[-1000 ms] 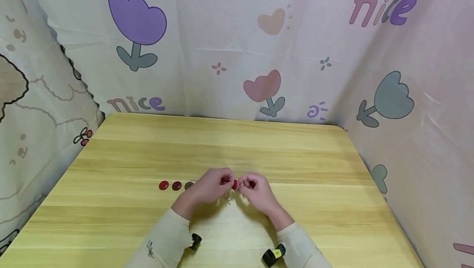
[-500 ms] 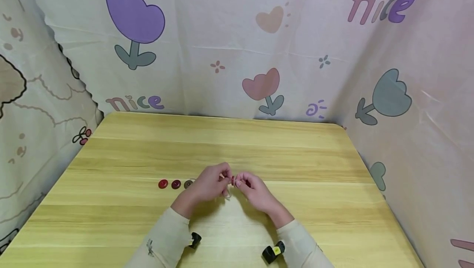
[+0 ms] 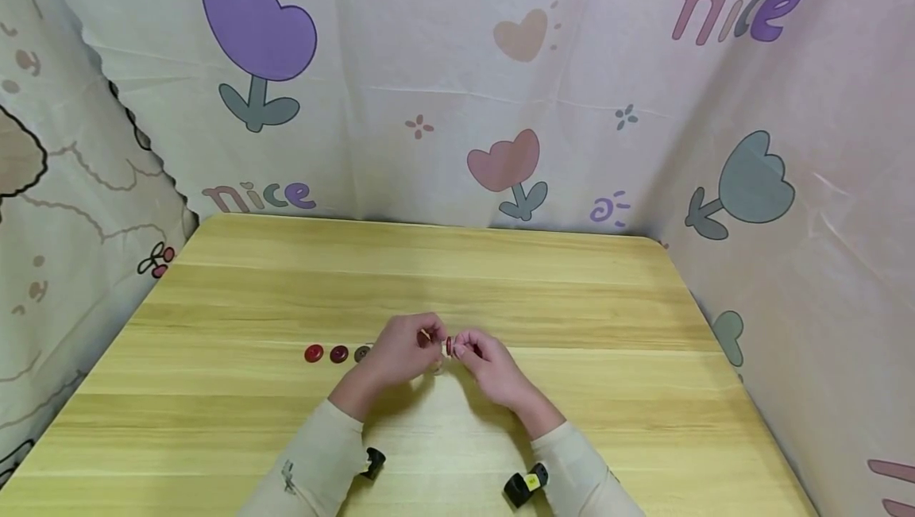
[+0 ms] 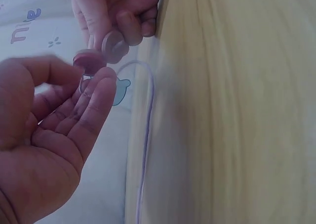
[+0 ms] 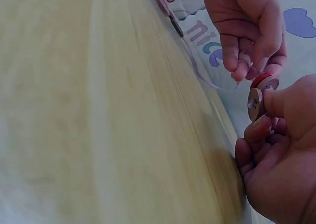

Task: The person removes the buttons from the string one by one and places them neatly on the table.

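Two hands (image 3: 404, 352) (image 3: 495, 368) hold buttons (image 5: 255, 105) and cord (image 4: 149, 100), well inside the table edges (image 3: 429, 226).

Smooth plastic-looking red button (image 4: 90, 63), matt cord (image 4: 149, 115), wood-grain tabletop (image 3: 457, 279), creased cloth backdrop (image 3: 400, 40)

Appears to be an indoor corner, curtained off around a wooden table (image 3: 572, 302). Can be recognised by a pale curtain (image 3: 400, 40) hanging behind the table, printed with a purple tulip (image 3: 260, 32), hearts (image 3: 522, 35) and the word "nice" (image 3: 738, 14), by similar cloth (image 3: 822, 302) along the table's right side, and by a cream cloth (image 3: 86, 295) with dark-outlined drawings (image 3: 17, 156) to the table's left. Home or studio: impossible to tell.
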A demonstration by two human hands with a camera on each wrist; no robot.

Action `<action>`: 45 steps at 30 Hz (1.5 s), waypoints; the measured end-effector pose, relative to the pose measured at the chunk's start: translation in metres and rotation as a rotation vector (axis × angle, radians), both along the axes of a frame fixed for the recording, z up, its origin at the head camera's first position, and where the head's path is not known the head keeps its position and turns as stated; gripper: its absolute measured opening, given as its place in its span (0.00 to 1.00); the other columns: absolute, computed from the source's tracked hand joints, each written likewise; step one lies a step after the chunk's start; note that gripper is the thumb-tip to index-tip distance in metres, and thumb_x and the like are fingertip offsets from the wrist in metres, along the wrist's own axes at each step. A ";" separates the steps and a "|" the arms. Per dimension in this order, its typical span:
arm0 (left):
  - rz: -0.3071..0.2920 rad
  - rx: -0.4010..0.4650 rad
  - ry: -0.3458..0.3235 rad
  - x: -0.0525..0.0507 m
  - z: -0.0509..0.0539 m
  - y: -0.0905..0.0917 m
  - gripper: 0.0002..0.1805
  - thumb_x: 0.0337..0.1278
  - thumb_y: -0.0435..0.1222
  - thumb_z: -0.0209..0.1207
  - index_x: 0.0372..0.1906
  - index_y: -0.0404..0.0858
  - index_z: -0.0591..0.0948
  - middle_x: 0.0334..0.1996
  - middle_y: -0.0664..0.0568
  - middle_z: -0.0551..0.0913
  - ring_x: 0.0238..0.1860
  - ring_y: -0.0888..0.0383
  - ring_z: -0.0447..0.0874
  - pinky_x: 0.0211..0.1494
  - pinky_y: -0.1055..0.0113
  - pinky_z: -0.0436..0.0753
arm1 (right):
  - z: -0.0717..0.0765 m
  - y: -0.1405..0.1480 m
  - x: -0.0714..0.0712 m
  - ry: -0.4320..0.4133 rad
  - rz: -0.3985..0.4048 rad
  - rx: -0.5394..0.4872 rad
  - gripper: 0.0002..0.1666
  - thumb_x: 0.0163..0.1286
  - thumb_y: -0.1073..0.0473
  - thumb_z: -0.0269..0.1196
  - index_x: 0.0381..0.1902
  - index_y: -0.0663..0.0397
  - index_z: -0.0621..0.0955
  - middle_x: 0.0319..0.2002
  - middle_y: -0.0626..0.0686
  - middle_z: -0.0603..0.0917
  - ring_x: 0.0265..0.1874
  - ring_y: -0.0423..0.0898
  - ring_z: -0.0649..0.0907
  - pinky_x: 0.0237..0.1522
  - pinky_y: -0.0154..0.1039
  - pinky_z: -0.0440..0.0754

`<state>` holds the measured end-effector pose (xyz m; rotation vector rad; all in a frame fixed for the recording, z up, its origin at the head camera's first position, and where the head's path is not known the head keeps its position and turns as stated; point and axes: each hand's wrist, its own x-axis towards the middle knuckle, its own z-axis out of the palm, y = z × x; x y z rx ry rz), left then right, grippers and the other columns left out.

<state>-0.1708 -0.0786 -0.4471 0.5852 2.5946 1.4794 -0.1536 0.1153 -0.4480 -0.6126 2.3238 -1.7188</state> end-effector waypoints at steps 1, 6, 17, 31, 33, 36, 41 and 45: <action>-0.005 -0.012 0.011 0.000 0.000 -0.001 0.09 0.49 0.25 0.65 0.35 0.39 0.82 0.29 0.52 0.81 0.28 0.59 0.80 0.31 0.65 0.80 | 0.000 0.000 0.000 -0.005 0.002 -0.002 0.07 0.77 0.71 0.53 0.36 0.69 0.75 0.32 0.59 0.75 0.35 0.45 0.73 0.39 0.36 0.71; -0.042 -0.032 0.019 0.000 0.001 -0.002 0.17 0.42 0.26 0.71 0.42 0.37 0.83 0.28 0.52 0.79 0.26 0.61 0.80 0.31 0.66 0.81 | -0.014 0.001 -0.006 -0.016 0.013 0.000 0.08 0.77 0.70 0.52 0.37 0.70 0.75 0.37 0.62 0.78 0.38 0.47 0.74 0.43 0.37 0.73; -0.051 -0.079 0.111 0.000 0.001 0.000 0.13 0.44 0.29 0.74 0.39 0.38 0.87 0.23 0.59 0.76 0.24 0.64 0.77 0.30 0.67 0.80 | -0.039 0.005 -0.014 -0.015 -0.003 -0.003 0.08 0.78 0.62 0.55 0.36 0.58 0.76 0.33 0.48 0.75 0.36 0.43 0.74 0.41 0.38 0.72; -0.069 -0.074 0.119 0.000 0.004 -0.002 0.11 0.43 0.25 0.68 0.35 0.38 0.85 0.25 0.52 0.78 0.24 0.64 0.78 0.27 0.68 0.78 | -0.007 0.001 -0.003 -0.012 -0.005 0.021 0.07 0.77 0.70 0.53 0.36 0.69 0.75 0.32 0.60 0.75 0.36 0.47 0.72 0.41 0.38 0.70; -0.068 -0.084 0.127 0.000 0.003 -0.002 0.11 0.42 0.25 0.67 0.34 0.38 0.84 0.25 0.52 0.78 0.24 0.63 0.77 0.27 0.67 0.78 | 0.003 0.000 0.001 -0.010 -0.001 0.016 0.07 0.76 0.70 0.53 0.36 0.70 0.75 0.31 0.60 0.74 0.35 0.47 0.72 0.40 0.37 0.69; -0.058 -0.099 0.141 0.000 0.002 -0.003 0.12 0.41 0.24 0.67 0.34 0.38 0.84 0.25 0.53 0.78 0.24 0.63 0.77 0.28 0.67 0.79 | 0.002 0.001 0.001 -0.008 0.000 0.011 0.07 0.77 0.70 0.53 0.36 0.70 0.75 0.30 0.58 0.73 0.34 0.46 0.72 0.39 0.37 0.69; -0.014 -0.121 0.148 -0.001 0.001 -0.005 0.13 0.41 0.24 0.66 0.36 0.37 0.84 0.25 0.56 0.78 0.25 0.63 0.77 0.29 0.67 0.80 | 0.001 0.001 0.000 -0.027 0.009 -0.005 0.08 0.77 0.70 0.52 0.37 0.71 0.75 0.31 0.59 0.73 0.35 0.46 0.72 0.40 0.37 0.69; 0.006 -0.128 0.150 -0.002 0.003 -0.008 0.13 0.41 0.24 0.66 0.38 0.35 0.84 0.26 0.55 0.78 0.26 0.63 0.78 0.30 0.67 0.80 | 0.002 0.001 0.000 -0.040 0.018 -0.021 0.09 0.77 0.70 0.52 0.37 0.73 0.74 0.33 0.65 0.74 0.37 0.49 0.73 0.42 0.37 0.70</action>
